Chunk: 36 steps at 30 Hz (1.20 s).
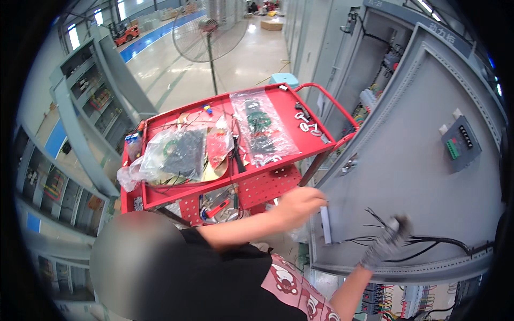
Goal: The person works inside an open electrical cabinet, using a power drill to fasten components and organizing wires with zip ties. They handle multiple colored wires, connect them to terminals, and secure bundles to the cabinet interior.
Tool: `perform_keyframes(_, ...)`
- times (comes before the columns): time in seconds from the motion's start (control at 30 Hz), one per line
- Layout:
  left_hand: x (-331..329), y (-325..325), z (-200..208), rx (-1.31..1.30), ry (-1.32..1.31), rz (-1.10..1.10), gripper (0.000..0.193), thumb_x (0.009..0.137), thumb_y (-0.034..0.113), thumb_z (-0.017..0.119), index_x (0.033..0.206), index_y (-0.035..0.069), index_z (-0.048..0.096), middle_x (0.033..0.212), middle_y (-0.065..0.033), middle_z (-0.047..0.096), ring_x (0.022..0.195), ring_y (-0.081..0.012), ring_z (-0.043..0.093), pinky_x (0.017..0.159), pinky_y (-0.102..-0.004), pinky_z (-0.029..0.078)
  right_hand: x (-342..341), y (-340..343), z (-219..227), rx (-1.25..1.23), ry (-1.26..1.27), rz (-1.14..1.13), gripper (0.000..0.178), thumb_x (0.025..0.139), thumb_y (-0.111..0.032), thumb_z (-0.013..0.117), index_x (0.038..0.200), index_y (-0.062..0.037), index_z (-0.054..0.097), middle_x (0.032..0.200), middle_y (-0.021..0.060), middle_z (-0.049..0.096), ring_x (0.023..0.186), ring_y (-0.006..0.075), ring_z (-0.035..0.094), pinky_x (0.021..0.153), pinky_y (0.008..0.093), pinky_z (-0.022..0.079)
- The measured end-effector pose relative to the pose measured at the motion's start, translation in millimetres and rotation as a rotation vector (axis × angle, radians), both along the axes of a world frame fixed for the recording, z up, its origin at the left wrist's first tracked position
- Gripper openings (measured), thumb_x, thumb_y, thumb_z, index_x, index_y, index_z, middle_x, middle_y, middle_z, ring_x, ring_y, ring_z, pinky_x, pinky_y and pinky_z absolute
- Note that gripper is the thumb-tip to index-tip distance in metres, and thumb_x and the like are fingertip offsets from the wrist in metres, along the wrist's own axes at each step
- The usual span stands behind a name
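My right hand [395,231], in a grey work glove, is closed round a bundle of black wires [436,241] at the lower part of a grey cabinet door [391,166]. Loose wire ends fan out to the left of the glove, and the bundle runs on right to the door's edge. Some blur covers the fingertips. My left hand is out of sight. A co-worker in a black shirt [219,289] leans in from the left. That person's bare hand [300,206] has bent fingers at the door's left edge, just above a white strip [325,224].
A red tool cart [305,134] stands beyond the co-worker's arm, bearing bagged parts [179,152] and wrenches [306,123]. A device [461,144] with a green terminal juts from the door. Behind the cart is a fan [210,32]. Open cabinets [91,91] line the left.
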<state>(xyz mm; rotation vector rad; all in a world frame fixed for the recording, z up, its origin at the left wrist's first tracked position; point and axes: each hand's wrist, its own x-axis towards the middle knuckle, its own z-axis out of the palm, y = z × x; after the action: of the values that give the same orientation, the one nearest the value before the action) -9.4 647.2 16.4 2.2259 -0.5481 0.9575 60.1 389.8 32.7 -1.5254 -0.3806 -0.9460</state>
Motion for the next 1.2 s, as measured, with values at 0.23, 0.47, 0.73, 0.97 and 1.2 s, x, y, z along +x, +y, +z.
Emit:
perform_keyframes(0.23, -158.1, 138.9, -4.4, 0.197, 0.046, 0.748, 0.027, 0.071, -0.002, 0.062, 0.096, 0.006, 0.064, 0.099, -0.0090, 0.063, 0.092, -0.0282, 0.060, 0.079, -0.0393, 0.047, 161.8, 106.9, -111.6, -0.104, 0.515, 0.493, 0.029, 0.095, -0.021, 0.060, 0.119, -0.0056, 0.055, 0.108, 0.0040, 0.058, 0.095, 0.0104, 0.053, 0.082, 0.0263, 0.046)
perform_keyframes(0.47, -225.8, 219.3, -43.4, 0.077, -0.044, 1.498, 0.040, 0.086, 0.014, 0.060, 0.124, 0.004, 0.051, 0.128, -0.0155, 0.048, 0.119, -0.0336, 0.044, 0.099, -0.0426, 0.033, 286.9, 171.8, -114.2, 0.050, 0.925, 0.449, 0.036, 0.091, -0.037, 0.063, 0.107, -0.0044, 0.060, 0.084, 0.0050, 0.062, 0.069, 0.0161, 0.058, 0.065, 0.0293, 0.049)
perform_keyframes(0.73, -234.8, 235.1, -55.4, 0.210, 0.165, 1.614, 0.049, 0.095, 0.033, 0.050, 0.135, 0.006, 0.044, 0.144, -0.0147, 0.038, 0.132, -0.0340, 0.034, 0.109, -0.0443, 0.026, 292.1, 242.7, -129.7, 0.061, 0.647, 0.478, 0.030, 0.092, -0.023, 0.062, 0.107, 0.0025, 0.063, 0.099, 0.0106, 0.065, 0.080, 0.0165, 0.062, 0.069, 0.0301, 0.052)
perform_keyframes(0.97, -223.4, 227.9, -61.9, 0.198, 0.267, 1.603, 0.050, 0.098, 0.038, 0.043, 0.137, 0.006, 0.043, 0.145, -0.0135, 0.037, 0.134, -0.0327, 0.032, 0.111, -0.0435, 0.025, 320.2, 265.0, -141.4, 0.124, 0.651, 0.587, 0.024, 0.090, -0.022, 0.065, 0.104, -0.0019, 0.066, 0.094, 0.0046, 0.066, 0.080, 0.0126, 0.060, 0.074, 0.0266, 0.050)
perform_keyframes(1.2, -214.3, 215.0, -63.1, 0.187, 0.333, 1.644, 0.055, 0.098, 0.043, 0.041, 0.138, 0.005, 0.042, 0.146, -0.0152, 0.035, 0.134, -0.0350, 0.032, 0.111, -0.0443, 0.026, 338.2, 346.4, -143.1, 0.074, 0.622, 0.630, 0.017, 0.087, -0.018, 0.070, 0.094, -0.0028, 0.067, 0.089, 0.0033, 0.065, 0.073, 0.0107, 0.057, 0.068, 0.0229, 0.047)
